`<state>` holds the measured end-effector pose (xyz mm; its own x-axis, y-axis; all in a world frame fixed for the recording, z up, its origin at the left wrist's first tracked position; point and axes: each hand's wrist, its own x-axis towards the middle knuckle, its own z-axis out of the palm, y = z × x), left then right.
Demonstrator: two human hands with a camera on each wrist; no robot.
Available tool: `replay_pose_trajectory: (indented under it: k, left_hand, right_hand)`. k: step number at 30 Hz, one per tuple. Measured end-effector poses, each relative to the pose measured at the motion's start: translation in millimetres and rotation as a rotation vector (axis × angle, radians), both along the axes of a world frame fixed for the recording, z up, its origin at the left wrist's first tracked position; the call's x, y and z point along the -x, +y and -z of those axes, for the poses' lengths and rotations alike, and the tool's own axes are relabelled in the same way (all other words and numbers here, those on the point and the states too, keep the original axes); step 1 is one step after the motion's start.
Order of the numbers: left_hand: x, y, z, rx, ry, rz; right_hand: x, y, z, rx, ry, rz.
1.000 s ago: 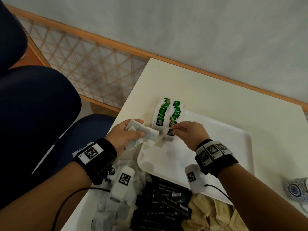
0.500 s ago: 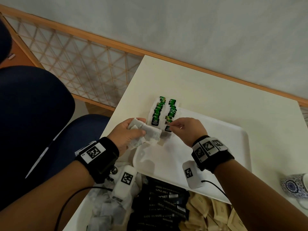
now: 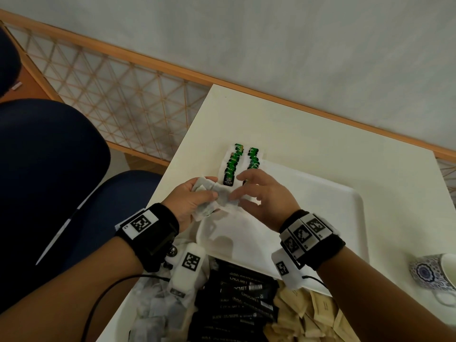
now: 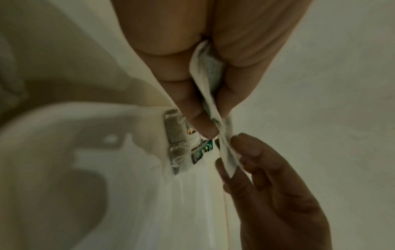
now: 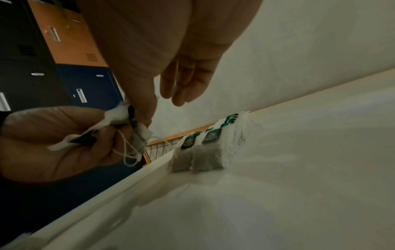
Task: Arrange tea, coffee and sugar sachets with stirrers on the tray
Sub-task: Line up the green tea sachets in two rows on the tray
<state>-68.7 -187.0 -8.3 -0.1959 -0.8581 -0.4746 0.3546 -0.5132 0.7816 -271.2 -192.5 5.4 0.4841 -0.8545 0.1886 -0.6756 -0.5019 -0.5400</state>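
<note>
White tea bags (image 3: 209, 201) sit bunched in left hand (image 3: 190, 201) over tray (image 3: 340, 208) corner; right hand (image 3: 266, 201) pinches one bag's edge. Best peel it singly, keep strings untangled, lay it tag-up beside the rows (image 3: 243, 164).

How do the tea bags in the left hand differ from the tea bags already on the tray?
The tea bags in the left hand are a loose bunch in the air; the right hand pinches one. The tea bags on the tray lie in two neat overlapping rows by the tray corner, green tags up. Both are white with strings.
</note>
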Motion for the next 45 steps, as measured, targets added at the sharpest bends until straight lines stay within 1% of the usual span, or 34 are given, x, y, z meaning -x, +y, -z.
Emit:
replay_pose_trajectory:
  k: [3,5,6,7,9,11,18,23,31,33,35,37,39,40,41,45]
  left_hand:
    - [-3,2,0,-0.017,0.016,-0.023]
    - [-7,3,-1,-0.032,0.038,-0.057]
    - [-9,2,-1,-0.034,0.03,-0.075]
    - [-11,1,0,-0.031,0.01,-0.098]
    - [-16,-2,1,-0.019,-0.024,-0.145]
    - [-18,-4,1,-0.009,-0.025,-0.167]
    - [-20,-5,0,-0.001,-0.04,-0.139]
    - [-25,-4,3,-0.002,-0.06,-0.14]
    - [-24,0,5,-0.01,-0.035,-0.081]
    - [-20,0,4,-0.005,-0.033,-0.066]
    - [-15,0,2,-0.006,-0.024,-0.05]
    - [-9,1,0,-0.004,0.004,-0.038]
    - [-4,2,-3,0.008,0.026,-0.022]
    - [-1,3,-4,0.014,0.031,-0.016]
    - [2,3,-5,0.015,0.033,-0.013]
    - [5,3,-5,-0.01,0.048,-0.006]
  right_hand:
    - [-2,-3,-3,-0.049,-0.101,0.02]
    - [-4,-6,-8,-0.132,-0.161,0.086]
    - [-4,-7,-10,-0.175,-0.147,0.119]
    - [-4,-8,-11,-0.212,-0.092,0.131]
    - [-7,-7,-9,-0.263,0.073,0.102]
    - [-11,-7,-5,-0.288,0.154,0.077]
    - [-29,-21,0,-0.381,0.174,0.164]
    - [-34,-36,1,-0.376,0.16,0.251]
    - [-33,-42,5,-0.353,0.198,0.265]
    - [-31,-37,1,-0.318,0.138,0.26]
    - [-29,-29,-5,-0.346,0.024,0.215]
    - [-27,-17,-11,-0.513,-0.132,0.142]
    - [-25,-6,-12,-0.711,-0.339,0.084]
    - [-24,-2,-11,-0.761,-0.411,0.07]
    - [-23,0,-9,-0.768,-0.438,0.079]
    - [-21,4,-2,-0.687,-0.422,0.207]
